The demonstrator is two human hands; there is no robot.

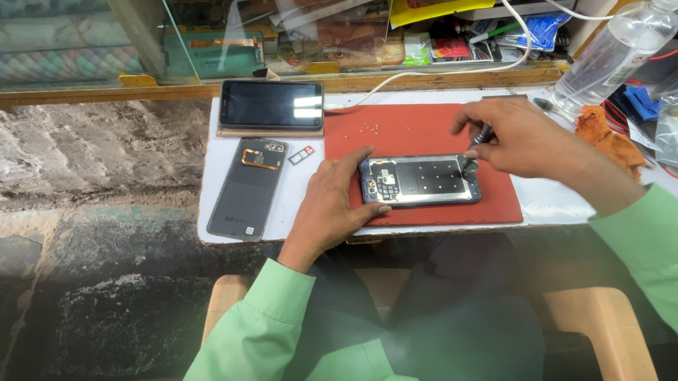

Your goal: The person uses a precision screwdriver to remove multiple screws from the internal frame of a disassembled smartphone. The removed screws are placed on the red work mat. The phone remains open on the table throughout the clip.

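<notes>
Steadying one opened phone (420, 181), left hand (330, 205) presses; right hand (524, 137) grips one screwdriver (477, 144).

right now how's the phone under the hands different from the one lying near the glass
The opened phone lies on the red mat with its back off and its insides showing; the intact phone lies screen up, dark, on the white tabletop. The left hand steadies the opened one; nothing touches the other. Both lie flat.
</notes>
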